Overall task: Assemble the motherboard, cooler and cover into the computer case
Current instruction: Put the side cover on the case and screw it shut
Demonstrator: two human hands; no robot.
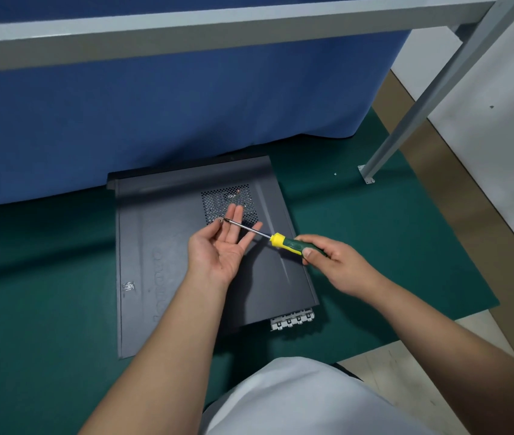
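Nearest: white-clad lap (296,403). Above closed case cover (161,262) on green floor mat (29,277): right hand (334,262) grip wrapped on screwdriver (283,241) handle, shaft running far-left to small screw (219,220) at left hand (221,246) fingertips; palm up, grip wide.

Setting: an assembly workstation in a workshop or electronics production room. Evidence: a green work mat (359,233) covers the floor area; a grey metal frame leg (412,120) is bolted down through a foot plate (366,174); a blue fabric screen (171,114) hangs below a grey frame rail (218,29). A closed dark computer case (167,265) lies on the mat.
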